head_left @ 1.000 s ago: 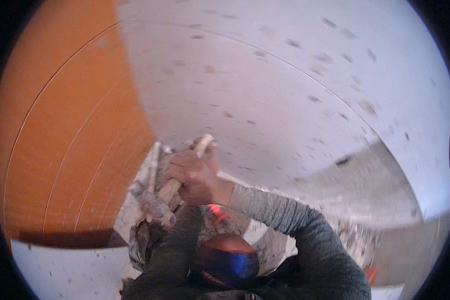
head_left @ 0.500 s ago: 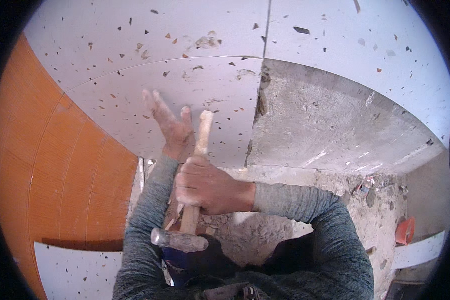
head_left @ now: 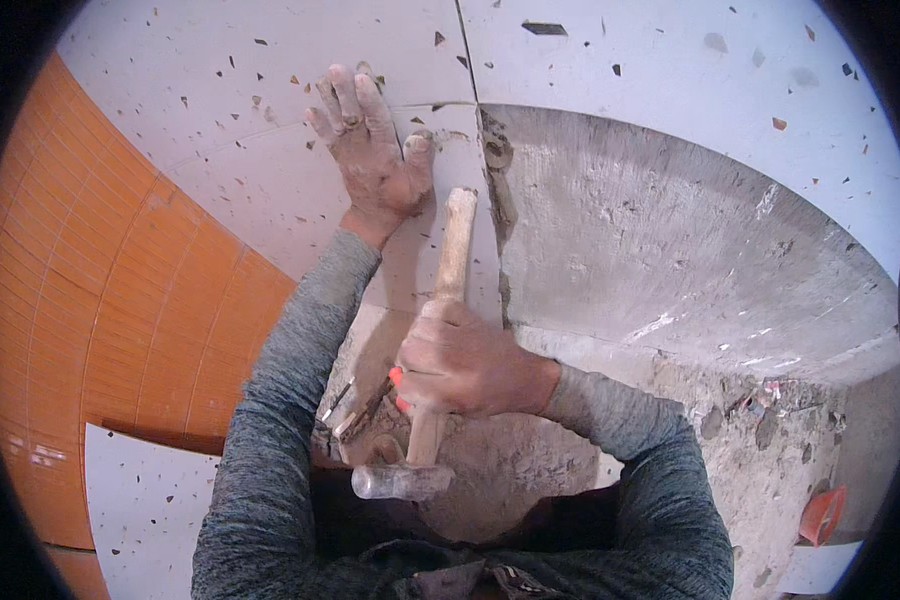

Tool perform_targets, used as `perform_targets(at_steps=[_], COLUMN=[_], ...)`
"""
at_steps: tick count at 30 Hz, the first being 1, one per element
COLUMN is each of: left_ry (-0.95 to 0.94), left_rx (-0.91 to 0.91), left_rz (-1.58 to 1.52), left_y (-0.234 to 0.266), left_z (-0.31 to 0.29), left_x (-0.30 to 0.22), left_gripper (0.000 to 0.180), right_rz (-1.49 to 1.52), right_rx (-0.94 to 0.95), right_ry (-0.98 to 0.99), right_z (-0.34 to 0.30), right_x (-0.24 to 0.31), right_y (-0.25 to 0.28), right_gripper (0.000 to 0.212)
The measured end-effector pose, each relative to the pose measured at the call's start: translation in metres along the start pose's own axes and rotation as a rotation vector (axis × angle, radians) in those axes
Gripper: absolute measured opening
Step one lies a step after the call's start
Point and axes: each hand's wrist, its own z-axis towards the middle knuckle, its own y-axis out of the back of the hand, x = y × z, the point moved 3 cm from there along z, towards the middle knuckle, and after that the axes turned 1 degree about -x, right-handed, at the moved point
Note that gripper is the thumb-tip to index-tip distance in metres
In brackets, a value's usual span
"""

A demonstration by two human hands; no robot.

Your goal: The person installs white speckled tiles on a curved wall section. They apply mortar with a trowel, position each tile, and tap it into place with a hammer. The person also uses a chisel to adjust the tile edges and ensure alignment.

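My right hand (head_left: pixel 470 358) is wrapped round the wooden handle of a hammer (head_left: pixel 456 240). Its metal head hangs low, close to my body, while the bare handle end points up at the wall. My left hand (head_left: pixel 375 150), fingers spread, rests against the white speckled wall tile (head_left: pixel 260 185), across the joint with the tile above. That tile's right edge meets a stretch of bare grey wall (head_left: pixel 650 240). Something small and red (head_left: pixel 400 388) shows beside my right hand's fingers; I cannot tell what it is.
Orange ribbed wall tiles (head_left: pixel 150 290) cover the left side. A white speckled slab (head_left: pixel 145 500) stands at lower left. Rubble and dust lie on the rough floor (head_left: pixel 690 450). An orange container (head_left: pixel 822 515) sits at lower right, near another white slab piece (head_left: pixel 820 568).
My left hand has moved up the wall tile and spread its fingers. My right hand has shifted right with the hammer. The view has turned a little.
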Motion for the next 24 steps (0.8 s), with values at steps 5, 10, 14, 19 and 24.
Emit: perform_targets(at_steps=[5,10,14,19,24], left_ry=[-0.018,-0.023,-0.036,-0.051,-0.051], left_rx=[-0.020,-0.034,-0.035,-0.037,-0.026], left_rz=[0.009,0.021,0.018,0.017,0.017], left_y=[-0.003,-0.001,-0.002,-0.001,0.001], left_z=[-0.001,0.002,0.001,0.003,0.001], left_x=[0.000,-0.002,0.000,-0.003,0.000], left_gripper=[0.082,0.081,0.079,0.077,0.078], right_rz=[-0.019,-0.110,-0.250,0.079,-0.101], right_rx=[-0.085,0.058,-0.073,-0.089,-0.086], right_ry=[0.022,-0.003,0.023,-0.017,0.055], right_z=[-0.006,-0.003,-0.006,-0.006,-0.005], right_x=[0.005,-0.005,0.012,-0.013,0.008], right_y=[-0.007,-0.004,-0.012,-0.005,-0.008], right_gripper=[0.012,0.015,0.019,0.018,0.013])
